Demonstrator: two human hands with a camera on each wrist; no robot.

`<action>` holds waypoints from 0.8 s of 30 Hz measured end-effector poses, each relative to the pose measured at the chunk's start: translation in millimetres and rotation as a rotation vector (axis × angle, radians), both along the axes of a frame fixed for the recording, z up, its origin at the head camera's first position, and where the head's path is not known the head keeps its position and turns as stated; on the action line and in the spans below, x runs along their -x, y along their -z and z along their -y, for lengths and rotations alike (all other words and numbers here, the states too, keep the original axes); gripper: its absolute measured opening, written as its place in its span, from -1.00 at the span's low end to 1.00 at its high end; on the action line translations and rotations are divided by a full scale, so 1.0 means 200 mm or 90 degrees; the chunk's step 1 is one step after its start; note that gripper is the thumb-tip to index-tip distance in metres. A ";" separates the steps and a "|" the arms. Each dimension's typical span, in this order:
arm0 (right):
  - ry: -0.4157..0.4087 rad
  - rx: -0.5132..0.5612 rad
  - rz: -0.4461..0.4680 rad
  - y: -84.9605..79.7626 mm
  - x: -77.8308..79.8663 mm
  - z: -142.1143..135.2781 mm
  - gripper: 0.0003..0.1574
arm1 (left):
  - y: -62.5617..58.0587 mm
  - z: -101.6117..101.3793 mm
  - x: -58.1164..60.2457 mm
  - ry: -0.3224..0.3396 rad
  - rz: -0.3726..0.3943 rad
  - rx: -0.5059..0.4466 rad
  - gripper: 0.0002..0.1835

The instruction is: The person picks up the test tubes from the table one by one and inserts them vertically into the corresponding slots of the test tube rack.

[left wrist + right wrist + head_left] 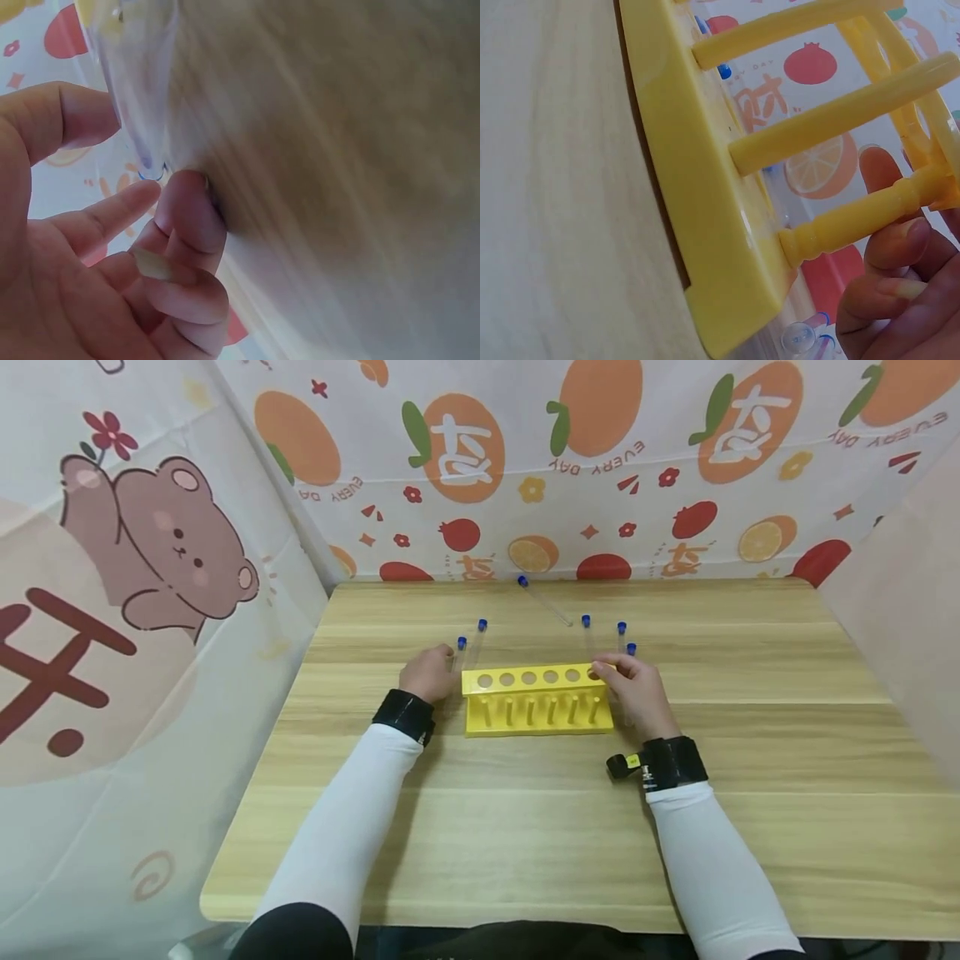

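A yellow test tube rack (pixel 538 727) stands upright near the middle of the table, its row of holes facing up. At its right end my right hand (pixel 637 689) holds on, with fingers curled around the end post (pixel 855 225) in the right wrist view. My left hand (pixel 429 672) is just off the rack's left end, at a clear test tube with a blue cap (pixel 462 642). In the left wrist view the thumb meets one side of this test tube (pixel 139 82) and curled fingers are at the other. The hand covers part of the tube in the head view.
Another blue-capped test tube (pixel 482 627) lies behind the left hand. One test tube (pixel 551 606) lies near the table's back edge. Several more, including a blue-capped one (pixel 622 628), lie behind the right hand. A printed cloth (pixel 480 543) hangs behind the table (pixel 525 843).
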State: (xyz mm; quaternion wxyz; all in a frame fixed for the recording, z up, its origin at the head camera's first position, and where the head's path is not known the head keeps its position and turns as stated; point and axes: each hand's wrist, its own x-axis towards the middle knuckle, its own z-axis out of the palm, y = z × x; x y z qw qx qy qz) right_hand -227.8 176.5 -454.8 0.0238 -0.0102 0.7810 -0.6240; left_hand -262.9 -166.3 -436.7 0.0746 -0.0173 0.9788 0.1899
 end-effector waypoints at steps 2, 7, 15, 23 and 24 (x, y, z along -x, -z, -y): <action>0.004 0.008 -0.010 0.00 0.01 -0.01 -0.33 | -0.01 -0.01 0.00 -0.001 -0.004 -0.001 -0.42; 0.013 0.049 -0.009 0.00 0.01 -0.01 -0.33 | -0.02 -0.02 0.01 -0.014 0.001 -0.009 -0.43; 0.019 0.104 -0.024 0.01 -0.01 0.01 -0.51 | -0.01 0.00 0.00 -0.041 0.007 -0.025 -0.45; -0.007 0.071 0.014 0.02 -0.01 -0.03 -0.46 | -0.01 0.00 0.00 -0.053 0.022 -0.035 -0.47; -0.015 0.072 0.019 0.02 -0.01 -0.04 -0.46 | -0.02 0.00 0.00 -0.052 0.022 -0.035 -0.47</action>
